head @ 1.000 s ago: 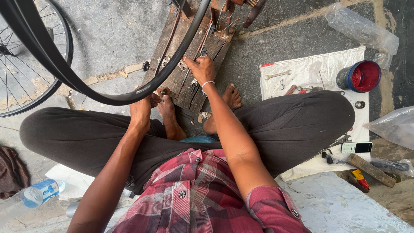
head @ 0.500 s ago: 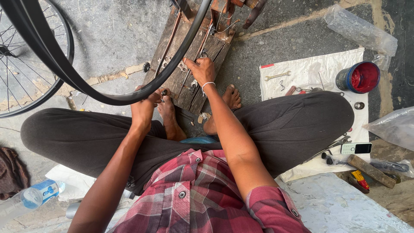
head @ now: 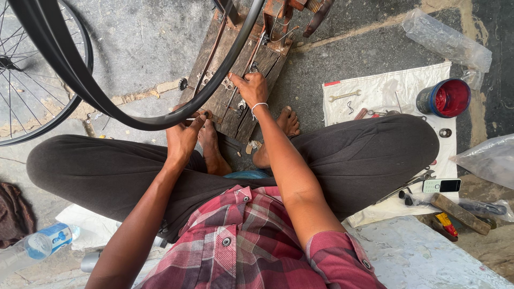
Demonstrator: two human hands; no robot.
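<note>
I sit cross-legged on the ground. A black bicycle rim (head: 96, 91) curves across in front of me over a worn wooden board (head: 235, 64) that carries metal parts. My left hand (head: 183, 135) grips the near lower edge of the rim, and a thin spoke shows at its fingertips. My right hand (head: 249, 89) reaches forward onto the board, its fingers closed on a small metal piece among the parts. A rusty metal stand (head: 289, 12) rises at the board's far end.
A spoked wheel (head: 32, 96) lies at the left. A white sheet (head: 385, 96) on the right holds a wrench (head: 343, 97), small tools and a red-and-blue tin (head: 445, 98). A phone (head: 441, 185), wooden block, plastic bags, a water bottle (head: 37, 243) and dark cloth lie around.
My right hand has slid slightly farther along the board. The left hand stays on the rim.
</note>
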